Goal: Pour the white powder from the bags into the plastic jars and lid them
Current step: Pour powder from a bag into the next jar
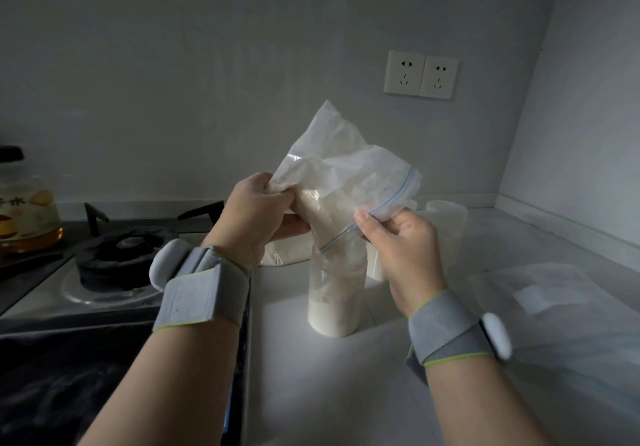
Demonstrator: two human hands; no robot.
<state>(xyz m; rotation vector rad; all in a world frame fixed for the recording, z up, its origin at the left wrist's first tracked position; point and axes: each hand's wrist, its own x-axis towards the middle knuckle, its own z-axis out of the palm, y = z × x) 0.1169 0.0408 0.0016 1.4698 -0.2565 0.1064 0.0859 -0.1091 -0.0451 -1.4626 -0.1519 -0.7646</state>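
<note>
Left hand [258, 215] is clenched round the bunched side of the crumpled clear zip-lock bag [346, 168], tilting it up. Right hand [401, 248] pinches the blue zip strip [398, 196] at the mouth, which meets the rim of the clear plastic jar [336, 293] standing mid-scene on the white counter [329, 393]. White powder fills the jar's lower part, and more sits in the bag's low corner.

My call: hold the mouth inside the rim, raise the left side slowly, tap rather than shake, else powder spills over.

Another powder bag [284, 255] lies far-left of the jar. Spare jars [446, 217] far-right, flat empty bag [540, 293] near-right, gas burner [117, 258] left.
</note>
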